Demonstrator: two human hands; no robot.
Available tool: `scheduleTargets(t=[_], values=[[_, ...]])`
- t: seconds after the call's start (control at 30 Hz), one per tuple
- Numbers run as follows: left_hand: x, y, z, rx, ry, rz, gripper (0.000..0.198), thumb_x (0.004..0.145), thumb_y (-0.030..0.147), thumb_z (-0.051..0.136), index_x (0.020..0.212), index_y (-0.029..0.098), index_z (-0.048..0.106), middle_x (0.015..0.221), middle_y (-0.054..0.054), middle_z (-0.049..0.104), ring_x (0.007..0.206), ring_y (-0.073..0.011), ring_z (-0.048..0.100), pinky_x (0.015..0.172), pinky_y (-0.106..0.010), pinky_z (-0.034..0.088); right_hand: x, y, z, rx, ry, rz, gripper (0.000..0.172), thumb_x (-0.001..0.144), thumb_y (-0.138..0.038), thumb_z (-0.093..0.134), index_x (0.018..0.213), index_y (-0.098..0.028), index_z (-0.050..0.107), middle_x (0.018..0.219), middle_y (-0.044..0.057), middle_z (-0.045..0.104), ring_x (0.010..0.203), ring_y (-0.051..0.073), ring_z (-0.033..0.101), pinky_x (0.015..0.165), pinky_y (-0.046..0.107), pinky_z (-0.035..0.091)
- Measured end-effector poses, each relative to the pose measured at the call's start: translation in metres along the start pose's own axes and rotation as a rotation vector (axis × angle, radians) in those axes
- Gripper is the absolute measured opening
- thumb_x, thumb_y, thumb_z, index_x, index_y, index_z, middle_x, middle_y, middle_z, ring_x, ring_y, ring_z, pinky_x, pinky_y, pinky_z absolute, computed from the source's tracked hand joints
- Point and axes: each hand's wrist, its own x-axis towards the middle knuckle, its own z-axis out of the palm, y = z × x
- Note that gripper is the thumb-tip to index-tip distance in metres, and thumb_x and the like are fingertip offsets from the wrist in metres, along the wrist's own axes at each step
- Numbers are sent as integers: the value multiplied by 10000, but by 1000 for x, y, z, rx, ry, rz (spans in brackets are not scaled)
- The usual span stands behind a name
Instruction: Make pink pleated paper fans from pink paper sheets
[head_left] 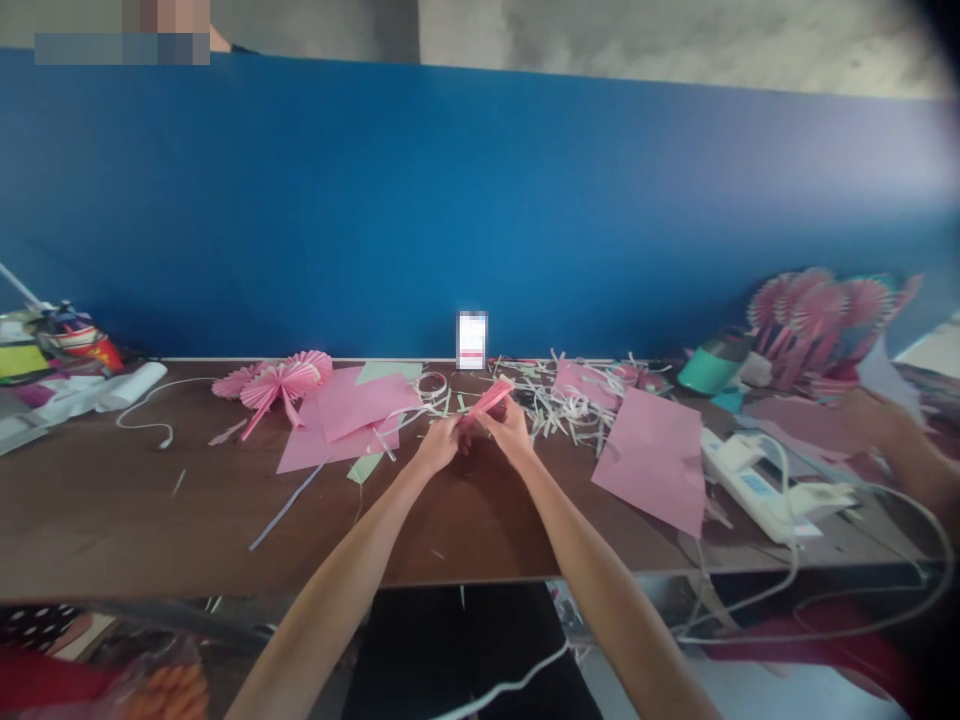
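Observation:
Both my hands meet over the middle of the brown table (112, 510). My left hand (439, 442) and my right hand (510, 430) are closed together on a folded pink paper strip (491, 397) that sticks up and to the right between them. Pink paper sheets (349, 415) lie just left of my left hand. Another pink sheet (656, 460) lies to the right of my right hand. A heap of white paper trimmings (570, 400) sits behind my right hand.
Finished pink paper fans (277, 382) lie at the back left and a bunch of fans (817, 315) at the back right. A white power strip (757, 485) with cables, a teal object (712, 365) and a small phone (472, 340) against the blue partition. Another person's arm (900, 440) reaches in at right.

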Motion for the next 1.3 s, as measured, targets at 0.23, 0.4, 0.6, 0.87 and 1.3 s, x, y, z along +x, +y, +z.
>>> scheduleTargets(t=[0.23,0.4,0.6,0.87,1.3], values=[[-3,10,8,-11,-29,20,418,954,510,290,999,175,536,755,-41,664,618,-157,625,626,-275,488,2,4,-5,15,109,20,335,659,-381,745,873,-182,580,757,34,693,685,192,652,637,297,506],[-5,14,5,100,41,12,438,958,519,278,973,182,557,723,-20,652,659,-161,617,692,-280,466,2,3,-3,50,75,52,341,651,-375,757,881,-186,590,768,39,701,689,195,655,635,307,515],[-2,14,2,268,156,96,372,944,454,383,849,172,607,882,-64,667,820,-186,615,766,-285,447,3,-4,-3,115,1,26,328,693,-436,733,868,-180,625,822,60,710,753,198,656,702,316,515],[-4,13,2,256,77,32,419,960,427,351,767,180,629,682,-32,678,662,-166,634,716,-269,449,3,-3,-5,21,194,3,346,728,-514,668,730,-168,646,689,41,670,619,167,587,560,279,459],[-6,20,0,337,134,75,377,954,414,379,792,179,626,699,-44,668,673,-173,627,688,-264,431,1,-3,-1,-68,29,-3,411,802,-578,577,759,-179,663,639,19,626,551,136,530,533,254,426]])
